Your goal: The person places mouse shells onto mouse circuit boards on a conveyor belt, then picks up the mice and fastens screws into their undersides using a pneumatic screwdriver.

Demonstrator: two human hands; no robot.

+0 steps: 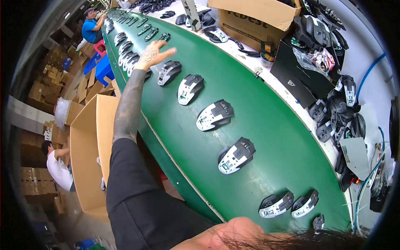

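Observation:
My left hand (155, 55) reaches far out over the green conveyor belt (258, 108), thumb apart from the fingers and nothing visible in its grasp. Right below it lies a white-and-black computer mouse without its top cover (169, 73). More such opened mice are spaced along the belt toward me, among them one in the middle (215, 115) and a nearer one (236, 155). Beyond the fingers sit small green circuit boards (151, 34) in a row. A line of mouse bodies (125, 52) runs along the belt's left side. My right hand is out of the picture.
An open cardboard box (85, 162) stands left of the belt. Along the right ledge are a brown carton (250, 29), a black box (291, 71) and heaped mouse parts (333, 112). One person (89, 30) sits at the far end, another (60, 168) at lower left.

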